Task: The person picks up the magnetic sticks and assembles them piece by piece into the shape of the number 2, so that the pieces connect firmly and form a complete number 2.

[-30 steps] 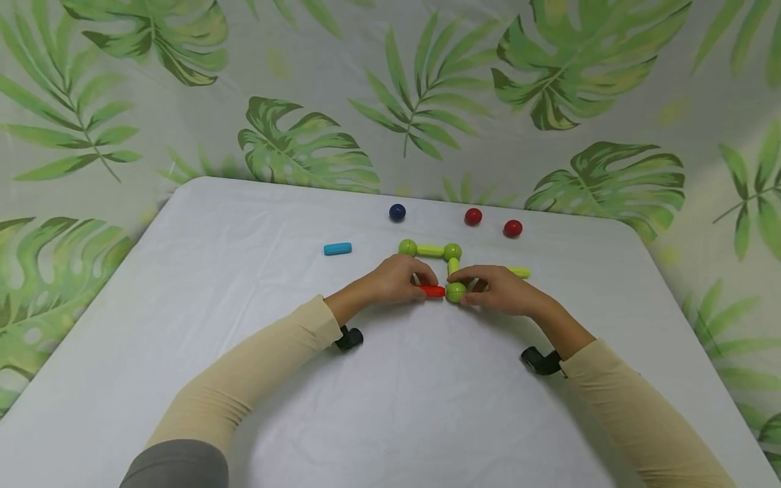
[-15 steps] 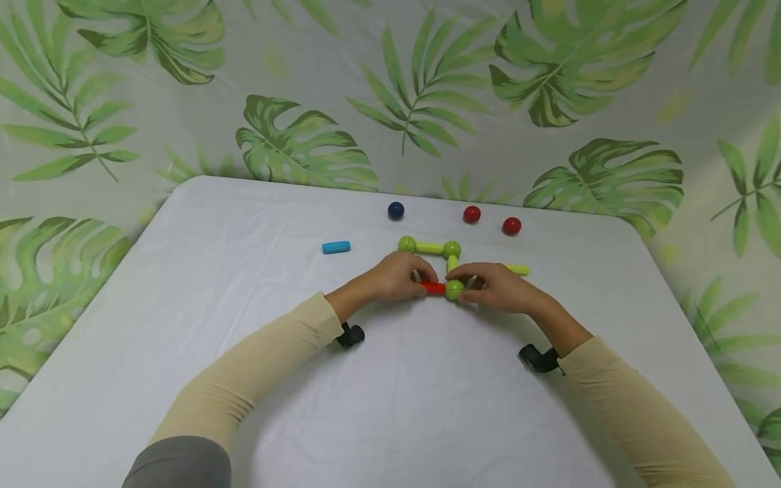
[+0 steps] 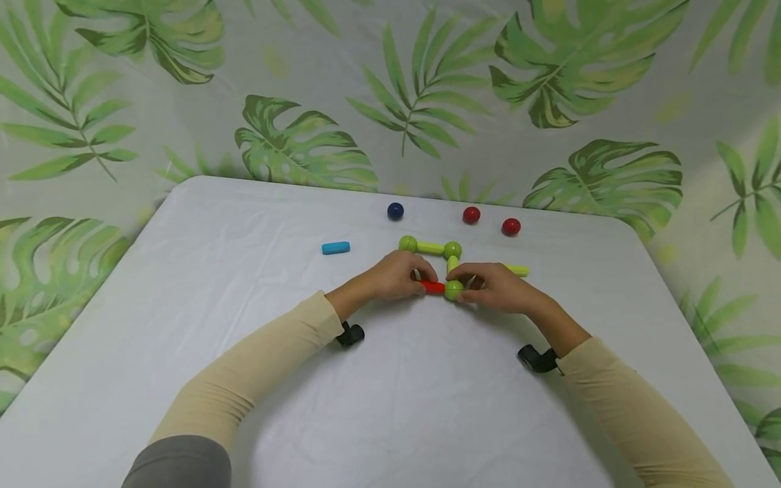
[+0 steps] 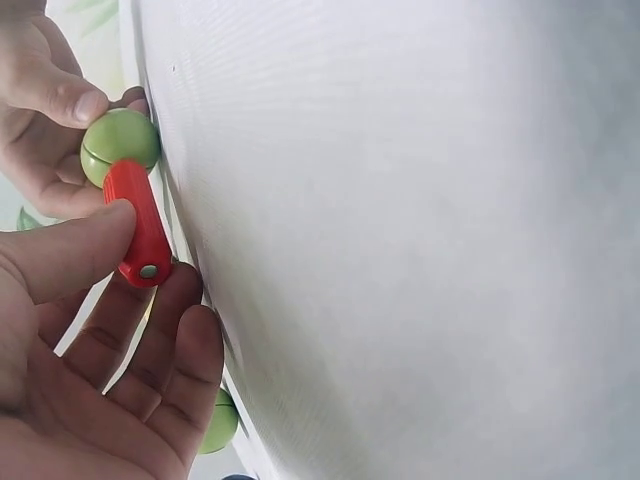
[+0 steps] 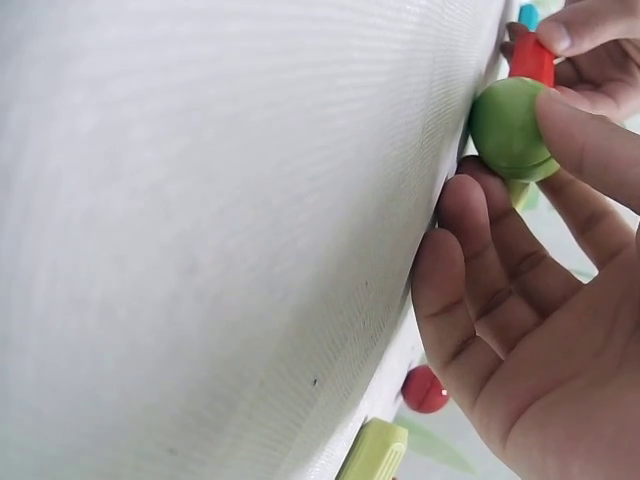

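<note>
Head view: red plastic rod meeting green plastic ball.
Left hand fingers pinch rod, right hand fingers pinch ball; misaligned push could roll ball off joint.

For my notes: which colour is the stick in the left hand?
Red stick; left wrist view shows it best.
</note>
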Available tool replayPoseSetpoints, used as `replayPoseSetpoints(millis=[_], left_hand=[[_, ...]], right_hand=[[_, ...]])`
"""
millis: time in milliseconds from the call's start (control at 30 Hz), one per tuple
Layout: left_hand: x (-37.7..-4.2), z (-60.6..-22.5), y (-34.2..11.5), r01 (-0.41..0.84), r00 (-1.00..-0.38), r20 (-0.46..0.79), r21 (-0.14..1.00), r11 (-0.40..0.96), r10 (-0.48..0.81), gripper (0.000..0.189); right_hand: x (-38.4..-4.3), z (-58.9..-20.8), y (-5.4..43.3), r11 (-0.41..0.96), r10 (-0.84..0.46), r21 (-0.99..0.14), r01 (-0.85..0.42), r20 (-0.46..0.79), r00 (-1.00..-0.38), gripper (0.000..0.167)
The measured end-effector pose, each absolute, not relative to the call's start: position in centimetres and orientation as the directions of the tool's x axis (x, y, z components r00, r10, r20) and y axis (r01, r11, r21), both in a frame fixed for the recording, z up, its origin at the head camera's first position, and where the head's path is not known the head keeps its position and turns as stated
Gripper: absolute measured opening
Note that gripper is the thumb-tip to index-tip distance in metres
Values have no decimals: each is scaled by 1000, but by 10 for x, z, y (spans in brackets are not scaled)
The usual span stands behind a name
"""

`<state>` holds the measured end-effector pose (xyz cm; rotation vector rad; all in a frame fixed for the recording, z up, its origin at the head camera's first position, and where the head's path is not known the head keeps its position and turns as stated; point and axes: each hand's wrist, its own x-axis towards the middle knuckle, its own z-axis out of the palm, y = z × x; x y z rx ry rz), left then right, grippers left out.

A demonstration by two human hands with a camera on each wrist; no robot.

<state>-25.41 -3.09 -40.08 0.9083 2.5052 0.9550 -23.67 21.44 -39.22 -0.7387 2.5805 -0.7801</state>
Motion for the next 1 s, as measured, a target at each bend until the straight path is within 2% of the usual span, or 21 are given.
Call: replayPoseSetpoints(millis=[367,800,1000], left_hand=[[-255,-397,-30,454,-759,-47,678,578,650,22],[-258,-397,-37,443,-754,-87,664,603,651,26],[-263,-390,-60,413,-794,-77,660,628,603,28]], right_hand=[[-238,-392,212,683,-606,-577,-449,-104,-789,31],[-239,-394,212,704,-577,-588,-398,-148,-803,30],[-238,-394,211,719,-567,-582,-379,-175,-805,31]])
